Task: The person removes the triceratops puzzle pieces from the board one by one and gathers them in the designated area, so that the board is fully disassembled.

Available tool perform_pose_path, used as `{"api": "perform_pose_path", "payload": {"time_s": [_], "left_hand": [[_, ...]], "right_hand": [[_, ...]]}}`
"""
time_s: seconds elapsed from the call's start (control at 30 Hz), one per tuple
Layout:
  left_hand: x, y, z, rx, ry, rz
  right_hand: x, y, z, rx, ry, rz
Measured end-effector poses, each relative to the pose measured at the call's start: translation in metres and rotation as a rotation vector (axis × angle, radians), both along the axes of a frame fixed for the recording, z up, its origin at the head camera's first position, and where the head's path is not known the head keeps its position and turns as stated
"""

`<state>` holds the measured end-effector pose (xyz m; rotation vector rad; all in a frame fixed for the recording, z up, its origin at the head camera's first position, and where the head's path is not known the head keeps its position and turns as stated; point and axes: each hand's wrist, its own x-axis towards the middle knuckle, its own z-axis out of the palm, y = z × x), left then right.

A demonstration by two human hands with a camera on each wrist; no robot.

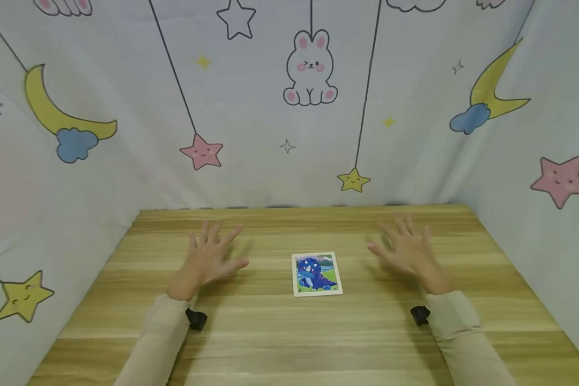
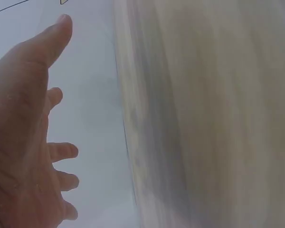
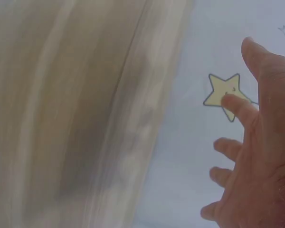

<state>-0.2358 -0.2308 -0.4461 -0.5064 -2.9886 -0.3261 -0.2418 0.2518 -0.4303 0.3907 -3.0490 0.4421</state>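
A small square picture with a white border (image 1: 317,274) lies on the wooden table, showing a blue cartoon dinosaur by water and hills. To its left, my left hand (image 1: 208,261) is held over the table with fingers spread and nothing in it. On the other side, my right hand (image 1: 407,251) hovers likewise, fingers apart and holding nothing. Both hands stay clear of the picture. In the left wrist view the left hand (image 2: 26,137) shows its thumb and fingertips. The right wrist view has the right hand (image 3: 261,137) in front of the curtain.
The wood-grain table (image 1: 309,343) reaches back to a white curtain (image 1: 260,107) printed with moons, stars and a rabbit. The curtain also hangs along the left and right sides. Dark bands (image 1: 196,319) sit at the wrists by the light sleeves.
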Motion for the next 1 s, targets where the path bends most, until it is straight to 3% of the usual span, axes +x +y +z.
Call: {"api": "perform_pose_path", "payload": {"time_s": [0.27, 0.47, 0.73, 0.9, 1.0], "left_hand": [[-0.002, 0.016, -0.002, 0.006, 0.023, -0.096], [-0.003, 0.034, 0.001, 0.016, -0.024, -0.179], [-0.009, 0.059, 0.008, 0.020, -0.102, -0.252], [-0.012, 0.076, 0.010, 0.062, -0.214, -0.240], [-0.015, 0.084, 0.009, 0.094, -0.244, -0.259]], "right_hand": [[-0.009, -0.027, -0.005, -0.034, 0.129, 0.148], [-0.013, -0.057, -0.008, -0.124, 0.181, 0.239], [-0.019, -0.099, -0.010, -0.212, 0.055, 0.283], [-0.022, -0.122, -0.012, -0.240, 0.002, 0.318], [-0.024, -0.134, -0.016, -0.258, -0.047, 0.337]]}}
